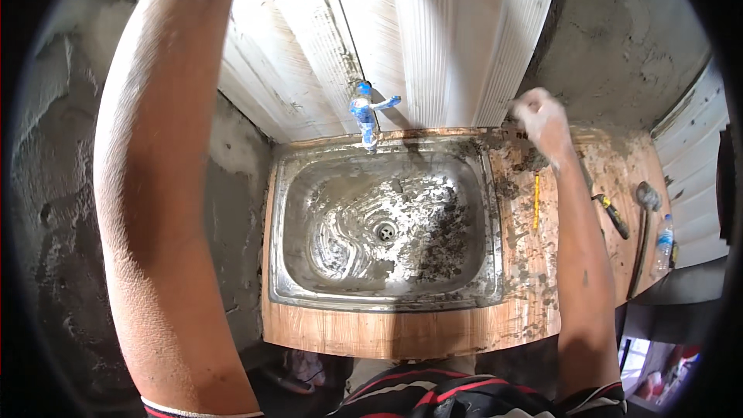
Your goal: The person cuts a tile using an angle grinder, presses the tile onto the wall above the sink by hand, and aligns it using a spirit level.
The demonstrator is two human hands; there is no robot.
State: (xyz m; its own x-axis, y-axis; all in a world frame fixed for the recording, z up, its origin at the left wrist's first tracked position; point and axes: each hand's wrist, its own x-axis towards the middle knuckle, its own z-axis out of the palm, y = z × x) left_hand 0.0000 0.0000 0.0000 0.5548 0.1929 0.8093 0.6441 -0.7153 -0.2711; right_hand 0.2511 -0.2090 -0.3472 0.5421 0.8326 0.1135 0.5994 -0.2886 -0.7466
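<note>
My left forearm reaches up past the top edge, leaving my left hand out of sight. My right hand (542,118), pale with dust and slightly blurred, has curled fingers near the lower right edge of the white ribbed panels (418,31); whatever it may hold is unclear. Below and left of it, a steel sink (493,232) is smeared with grey cement. Behind the sink stands a tap (364,112) in blue-and-white wrapping.
The wooden counter (387,329) bears cement spatters, a yellow stick (536,201), a black-and-yellow handled tool (615,215), a long tool with a crusted head (648,197) and a plastic bottle (664,248). Rough grey plastered walls (70,186) enclose it.
</note>
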